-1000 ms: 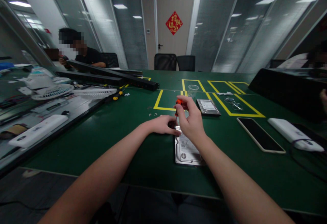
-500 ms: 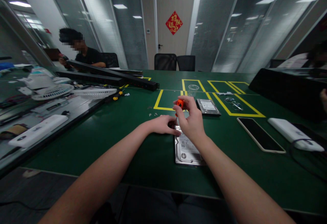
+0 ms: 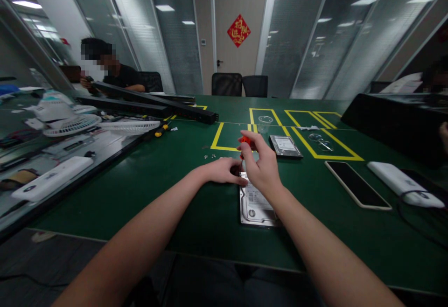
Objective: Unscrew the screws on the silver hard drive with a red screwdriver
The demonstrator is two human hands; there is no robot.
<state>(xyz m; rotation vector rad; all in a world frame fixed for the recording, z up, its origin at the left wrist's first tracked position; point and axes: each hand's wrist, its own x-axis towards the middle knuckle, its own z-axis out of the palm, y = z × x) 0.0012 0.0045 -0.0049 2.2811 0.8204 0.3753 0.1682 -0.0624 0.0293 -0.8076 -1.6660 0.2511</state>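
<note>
A silver hard drive (image 3: 257, 206) lies flat on the green table in front of me, partly covered by my right forearm. My right hand (image 3: 261, 160) is closed around the red-orange handle of a screwdriver (image 3: 246, 140). Its thin shaft points down at the drive's far left corner; the tip is hidden by my fingers. At that same corner my left hand (image 3: 224, 170) grips the drive, its thumb resting on the top face and its fingers along the far side. Several tiny screws (image 3: 210, 156) are scattered just beyond my left hand.
Beyond my right hand are a second hard drive (image 3: 285, 146) and a clear plastic cup (image 3: 265, 124). A phone (image 3: 357, 184) and a white power bank (image 3: 404, 183) lie to the right. Fan parts (image 3: 72, 125) and black metal bars (image 3: 154, 104) occupy the left. A person (image 3: 115, 71) sits across.
The fingers of my right hand have shifted slightly on the screwdriver's handle. My left hand and the hard drive stay in place.
</note>
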